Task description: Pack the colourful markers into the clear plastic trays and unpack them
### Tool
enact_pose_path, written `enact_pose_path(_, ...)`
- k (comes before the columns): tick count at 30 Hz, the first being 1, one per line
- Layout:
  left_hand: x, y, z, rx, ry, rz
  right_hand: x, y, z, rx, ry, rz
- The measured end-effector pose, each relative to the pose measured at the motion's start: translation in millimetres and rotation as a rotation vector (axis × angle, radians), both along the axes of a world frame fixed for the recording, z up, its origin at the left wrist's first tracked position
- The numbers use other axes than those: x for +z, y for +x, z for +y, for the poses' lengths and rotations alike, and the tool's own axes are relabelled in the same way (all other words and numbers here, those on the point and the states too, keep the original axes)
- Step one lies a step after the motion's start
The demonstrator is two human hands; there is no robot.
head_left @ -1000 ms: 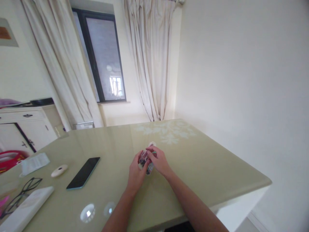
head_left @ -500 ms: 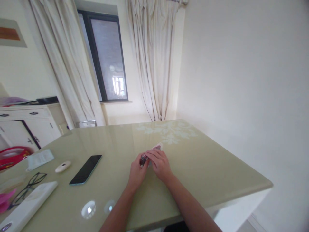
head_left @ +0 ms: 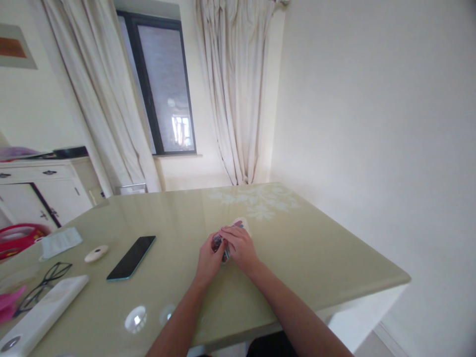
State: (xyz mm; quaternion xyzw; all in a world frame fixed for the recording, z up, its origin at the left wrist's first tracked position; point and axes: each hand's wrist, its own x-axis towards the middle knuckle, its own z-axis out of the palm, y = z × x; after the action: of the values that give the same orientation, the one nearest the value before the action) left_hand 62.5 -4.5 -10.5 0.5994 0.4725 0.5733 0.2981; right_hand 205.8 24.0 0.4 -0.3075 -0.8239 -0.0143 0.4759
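Observation:
Above the middle of the table point(head_left: 297, 258), both my hands are together around a small set of playing cards point(head_left: 240, 224). My left hand point(head_left: 208, 255) is closed on the near left part of the cards, its thumb along their side. My right hand point(head_left: 240, 246) lies over the top with its fingers bent around them. One pale card end with reddish marks sticks out beyond the right fingers, and a darker patterned part shows between the hands. My fingers hide most of the cards.
To the left lie a black phone point(head_left: 132, 259), a white oval object point(head_left: 96, 254), a pale blue face mask point(head_left: 61, 243), black-framed glasses point(head_left: 44, 285), a long white device point(head_left: 44, 317) and something pink point(head_left: 11, 303). A wall point(head_left: 372, 124) stands on the right.
The cards have turned slightly between my hands, so more of the pale end and of the part below the fingers shows. The view has shifted a little.

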Motion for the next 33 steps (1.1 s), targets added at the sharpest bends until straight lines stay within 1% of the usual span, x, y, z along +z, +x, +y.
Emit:
enact_pose_path(5, -2.1, 2.6, -1.3, -0.004, 0.011, 0.016, -2.7, 2.5, -2.4, 0.028, 0.011, 0.070)
enact_pose_path(7, -1.0, 3.4, -2.8, -0.015, 0.003, 0.026, -2.1, 9.5, -2.4, -0.044, 0.016, 0.137)
enact_pose_path(10, 1.7, 3.1, -5.5, -0.020, -0.012, 0.057, -0.8, 24.6, 1.9, -0.241, -0.016, 0.217)
enact_pose_path(12, 2.9, 1.7, -7.0, -0.015, -0.019, 0.088, -0.9, 34.0, 6.4, -0.281, -0.055, 0.194)
enact_pose_path(15, 3.1, -0.5, -8.0, -0.005, -0.016, 0.117, -2.3, 41.1, 11.3, -0.238, -0.068, 0.153)
enact_pose_path(20, 1.6, -1.5, -6.1, 0.030, 0.005, 0.115, -4.3, 36.7, 11.9, -0.219, -0.010, 0.123)
enact_pose_path(26, -0.5, -2.2, -1.7, 0.041, 0.006, 0.104, -6.1, 35.5, 11.4, -0.244, -0.053, 0.096)
enact_pose_path(30, -1.2, -0.9, -2.4, 0.028, 0.010, 0.118, -11.1, 42.8, 8.3, -0.152, -0.089, 0.178)
enact_pose_path(32, -2.7, 1.0, -3.4, 0.006, 0.011, 0.168, -14.5, 47.7, 8.3, -0.110, -0.153, 0.267)
enact_pose_path(33, -3.9, 2.0, -3.8, -0.013, 0.014, 0.210, -16.1, 50.1, 9.1, -0.114, -0.211, 0.324)
